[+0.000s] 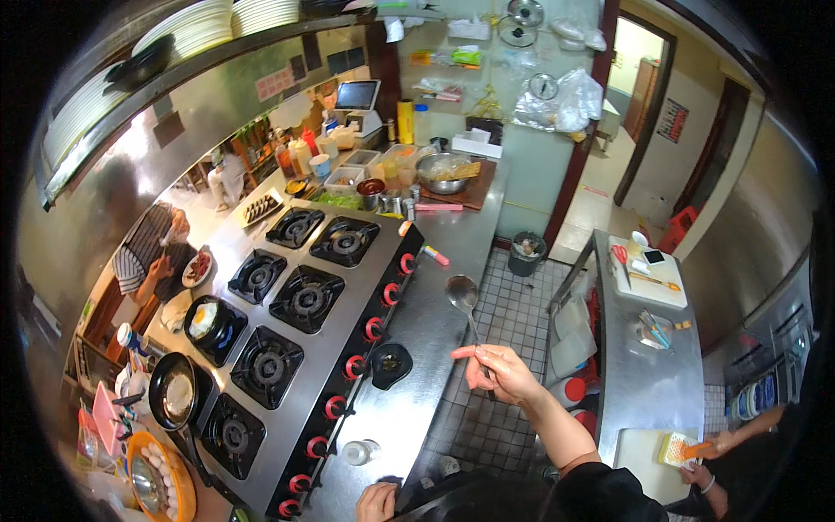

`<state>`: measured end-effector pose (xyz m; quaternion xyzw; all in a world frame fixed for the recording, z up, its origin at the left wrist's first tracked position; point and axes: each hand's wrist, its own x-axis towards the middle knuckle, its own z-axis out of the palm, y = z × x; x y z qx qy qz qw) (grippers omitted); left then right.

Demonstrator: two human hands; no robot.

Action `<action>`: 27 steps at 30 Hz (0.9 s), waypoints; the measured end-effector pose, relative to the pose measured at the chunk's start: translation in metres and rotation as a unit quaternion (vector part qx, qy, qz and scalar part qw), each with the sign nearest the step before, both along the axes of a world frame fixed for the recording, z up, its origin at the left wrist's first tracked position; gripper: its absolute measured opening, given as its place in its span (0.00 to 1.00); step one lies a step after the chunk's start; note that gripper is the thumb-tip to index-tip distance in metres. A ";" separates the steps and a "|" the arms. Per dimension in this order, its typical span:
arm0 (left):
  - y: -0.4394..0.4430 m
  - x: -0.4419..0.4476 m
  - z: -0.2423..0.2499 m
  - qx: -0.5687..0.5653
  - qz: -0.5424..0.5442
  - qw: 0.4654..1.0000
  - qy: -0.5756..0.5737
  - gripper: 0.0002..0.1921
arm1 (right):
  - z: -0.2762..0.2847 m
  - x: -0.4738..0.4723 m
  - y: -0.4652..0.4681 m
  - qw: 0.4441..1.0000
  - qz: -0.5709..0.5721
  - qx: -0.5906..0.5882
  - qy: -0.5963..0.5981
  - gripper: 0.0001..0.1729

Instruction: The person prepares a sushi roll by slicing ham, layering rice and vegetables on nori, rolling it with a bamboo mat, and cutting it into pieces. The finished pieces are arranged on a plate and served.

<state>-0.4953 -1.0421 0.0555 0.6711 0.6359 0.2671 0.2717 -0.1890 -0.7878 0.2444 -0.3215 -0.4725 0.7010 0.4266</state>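
Observation:
My right hand (502,370) grips the handle of a metal spoon (462,293), its bowl held out past the counter's edge. The index finger of that hand points left. My left hand (376,502) rests low at the front edge of the steel counter (385,427), partly cut off by the frame; whether it holds anything is unclear. Close to it stands a small clear jar with a pale lid (360,452). A black spouted dish (391,365) with dark liquid sits beside the stove knobs. On the gas stove (264,336), a small black pan (210,329) holds a fried egg (206,320).
A frying pan (175,391) sits at the stove's left, above an orange basket (186,476) of eggs. Across the tiled aisle (515,326), a co-worker's hands (717,447) hold an orange piece against a grater (675,450). Another person (156,254) stands behind the stove.

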 end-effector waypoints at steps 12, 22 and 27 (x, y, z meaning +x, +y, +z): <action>0.067 0.030 -0.045 -0.018 -0.181 0.983 0.019 0.10 | -0.150 0.062 0.017 0.759 -0.341 0.174 -0.527 0.14; 0.242 0.170 -0.006 -0.020 -0.251 0.967 -0.025 0.11 | -0.176 0.221 0.071 0.731 -0.395 0.049 -0.554 0.14; 0.331 0.265 0.034 0.046 -0.223 0.972 -0.063 0.10 | -0.192 0.305 0.110 0.819 -0.433 0.056 -0.372 0.12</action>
